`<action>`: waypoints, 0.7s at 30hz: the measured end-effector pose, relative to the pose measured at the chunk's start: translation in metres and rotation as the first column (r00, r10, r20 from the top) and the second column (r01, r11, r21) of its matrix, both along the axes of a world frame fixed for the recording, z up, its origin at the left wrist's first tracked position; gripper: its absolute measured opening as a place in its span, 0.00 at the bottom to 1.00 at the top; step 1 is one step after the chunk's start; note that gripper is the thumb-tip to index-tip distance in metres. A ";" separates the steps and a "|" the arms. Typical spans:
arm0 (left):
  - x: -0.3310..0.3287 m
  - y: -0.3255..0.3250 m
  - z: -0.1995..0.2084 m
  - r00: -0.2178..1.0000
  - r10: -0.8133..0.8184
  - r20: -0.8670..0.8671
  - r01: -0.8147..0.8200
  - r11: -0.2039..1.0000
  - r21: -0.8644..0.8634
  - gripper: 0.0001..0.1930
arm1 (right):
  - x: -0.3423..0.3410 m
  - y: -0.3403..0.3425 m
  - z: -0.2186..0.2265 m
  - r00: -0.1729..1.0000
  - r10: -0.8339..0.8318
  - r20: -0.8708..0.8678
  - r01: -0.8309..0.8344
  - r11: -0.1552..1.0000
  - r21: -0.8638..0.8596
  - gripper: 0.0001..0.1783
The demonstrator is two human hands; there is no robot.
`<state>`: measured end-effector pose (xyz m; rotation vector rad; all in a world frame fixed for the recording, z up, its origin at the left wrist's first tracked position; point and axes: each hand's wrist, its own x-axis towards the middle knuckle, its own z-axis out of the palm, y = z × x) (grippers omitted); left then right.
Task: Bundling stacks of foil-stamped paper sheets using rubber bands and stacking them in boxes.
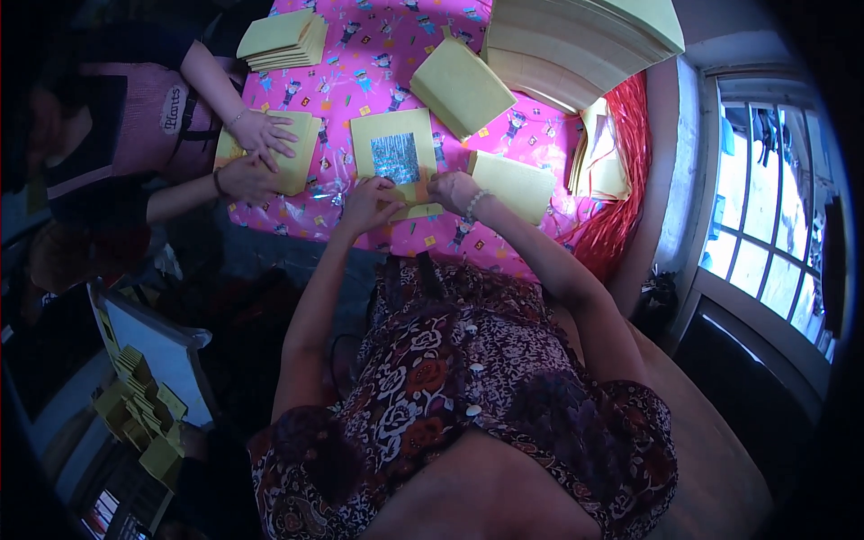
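Nearby, an apron [144, 112] bears lettering [172, 110]; left hand [372, 205] and right hand [454, 191], fingers half-curled, touch yellow paper [393, 124], grip unclear.

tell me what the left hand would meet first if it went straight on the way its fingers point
Likely the right hand, facing the left hand across the lower part of the yellow paper, though their heights are unclear.

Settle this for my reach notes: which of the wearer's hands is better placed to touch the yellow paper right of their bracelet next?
Likely the right hand: its bracelet is beside that yellow paper, while the left hand is farther away, by the silver-centred sheet.
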<state>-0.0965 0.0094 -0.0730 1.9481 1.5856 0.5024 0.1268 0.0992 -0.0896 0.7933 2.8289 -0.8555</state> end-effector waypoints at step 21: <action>0.007 0.001 -0.010 0.997 0.076 0.017 -0.076 0.997 -0.021 0.14 | 0.005 0.006 -0.002 1.000 -0.005 0.007 0.006 0.999 -0.050 0.11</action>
